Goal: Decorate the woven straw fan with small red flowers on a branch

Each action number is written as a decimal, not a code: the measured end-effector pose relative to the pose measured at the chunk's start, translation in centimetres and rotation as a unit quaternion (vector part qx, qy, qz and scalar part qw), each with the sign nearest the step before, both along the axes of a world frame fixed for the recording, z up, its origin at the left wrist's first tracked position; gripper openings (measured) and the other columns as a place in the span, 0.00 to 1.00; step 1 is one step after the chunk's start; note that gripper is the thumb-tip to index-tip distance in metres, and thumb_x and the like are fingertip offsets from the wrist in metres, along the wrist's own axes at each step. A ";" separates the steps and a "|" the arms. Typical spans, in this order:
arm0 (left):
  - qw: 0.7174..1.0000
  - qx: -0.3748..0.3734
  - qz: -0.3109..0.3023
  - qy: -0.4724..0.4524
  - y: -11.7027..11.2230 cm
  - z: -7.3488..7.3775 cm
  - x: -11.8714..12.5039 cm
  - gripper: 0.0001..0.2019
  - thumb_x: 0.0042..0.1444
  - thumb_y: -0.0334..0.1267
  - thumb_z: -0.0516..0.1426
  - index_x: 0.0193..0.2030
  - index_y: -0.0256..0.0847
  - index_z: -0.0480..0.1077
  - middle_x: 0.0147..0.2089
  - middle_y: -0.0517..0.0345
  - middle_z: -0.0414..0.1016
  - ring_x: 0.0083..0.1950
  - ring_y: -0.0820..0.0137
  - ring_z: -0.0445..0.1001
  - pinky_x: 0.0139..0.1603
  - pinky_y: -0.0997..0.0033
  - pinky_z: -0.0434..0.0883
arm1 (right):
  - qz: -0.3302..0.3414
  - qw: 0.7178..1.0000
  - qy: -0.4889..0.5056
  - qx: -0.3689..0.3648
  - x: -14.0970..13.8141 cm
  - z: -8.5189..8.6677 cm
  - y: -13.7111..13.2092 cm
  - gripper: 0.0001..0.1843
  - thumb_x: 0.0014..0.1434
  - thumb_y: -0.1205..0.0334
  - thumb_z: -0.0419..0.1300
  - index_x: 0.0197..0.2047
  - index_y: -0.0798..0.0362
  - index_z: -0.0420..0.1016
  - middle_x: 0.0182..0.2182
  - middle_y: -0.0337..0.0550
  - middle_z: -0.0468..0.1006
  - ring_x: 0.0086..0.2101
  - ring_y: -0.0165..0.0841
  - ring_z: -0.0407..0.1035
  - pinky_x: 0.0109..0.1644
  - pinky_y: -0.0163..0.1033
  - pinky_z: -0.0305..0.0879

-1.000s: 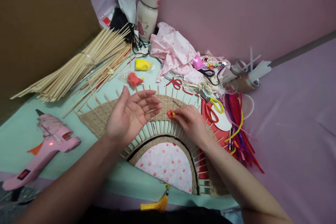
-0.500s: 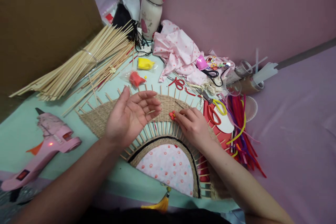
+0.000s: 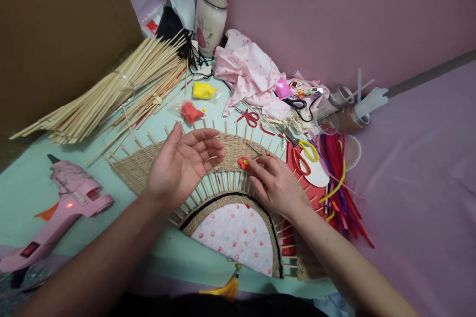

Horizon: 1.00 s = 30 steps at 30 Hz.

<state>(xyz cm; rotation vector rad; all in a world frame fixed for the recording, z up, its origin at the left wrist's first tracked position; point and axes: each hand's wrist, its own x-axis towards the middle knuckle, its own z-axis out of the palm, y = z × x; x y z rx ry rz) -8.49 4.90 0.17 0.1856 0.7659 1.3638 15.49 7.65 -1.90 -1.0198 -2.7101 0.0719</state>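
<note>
A woven fan [image 3: 136, 163] of twine on thin wooden sticks lies in front of me, with a half-round floral cloth panel [image 3: 234, 237] at its base. On the twine band sits a small red clay flower [image 3: 243, 162] with a yellow centre. The index finger of my right hand [image 3: 277, 185] touches the flower's edge; thumb and fingers are apart. A thin dark strip [image 3: 255, 148] and a bit of red show by its knuckles, partly hidden. My left hand [image 3: 184, 163] hovers palm up over the fan, fingers loosely curled and holding nothing.
At left lies a pink glue gun [image 3: 70, 198], its light on. Behind are bundled wooden sticks [image 3: 100, 96], red clay [image 3: 191, 111], yellow clay [image 3: 204, 91], a bottle [image 3: 210, 20] and floral cloth [image 3: 249, 67]. Scissors [image 3: 300, 153] and pipe cleaners [image 3: 336, 168] lie right.
My right fingers have loosened from a pinch at the red flower, the thumb drawing away toward me, and more of the flower shows. My left hand holds nearly the same pose.
</note>
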 end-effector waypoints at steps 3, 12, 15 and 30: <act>1.000 -0.004 0.002 0.006 0.0 0.0 0.0 0.26 0.63 0.55 0.45 0.37 0.35 0.75 0.34 0.48 0.77 0.35 0.68 0.76 0.42 0.65 0.76 | 0.009 1.000 -0.010 0.005 0.2 -0.3 0.1 0.20 0.65 0.61 0.53 0.57 0.59 0.72 0.44 0.55 0.72 0.43 0.41 0.65 0.46 0.50 0.68; 1.000 0.007 0.001 -0.011 -0.1 -0.3 -0.2 0.28 0.64 0.54 0.43 0.37 0.34 0.76 0.33 0.48 0.77 0.35 0.69 0.76 0.40 0.68 0.76 | 0.007 0.999 -0.046 -0.006 0.0 -0.3 0.2 0.20 0.65 0.59 0.53 0.57 0.56 0.72 0.46 0.55 0.72 0.45 0.43 0.65 0.47 0.51 0.66; 1.000 0.005 0.003 -0.010 -0.1 -0.2 -0.2 0.28 0.64 0.54 0.43 0.37 0.34 0.77 0.33 0.48 0.77 0.35 0.69 0.76 0.40 0.68 0.76 | 0.000 0.999 -0.031 -0.011 0.3 -0.3 0.2 0.21 0.66 0.59 0.52 0.58 0.56 0.72 0.48 0.55 0.71 0.45 0.43 0.65 0.48 0.51 0.67; 1.000 -0.008 0.005 0.003 0.0 0.1 0.0 0.28 0.64 0.54 0.43 0.36 0.35 0.76 0.33 0.48 0.77 0.35 0.69 0.76 0.40 0.68 0.77 | -0.003 0.999 -0.035 -0.022 0.8 -0.3 0.2 0.23 0.65 0.57 0.52 0.61 0.53 0.69 0.51 0.55 0.69 0.48 0.44 0.64 0.49 0.52 0.66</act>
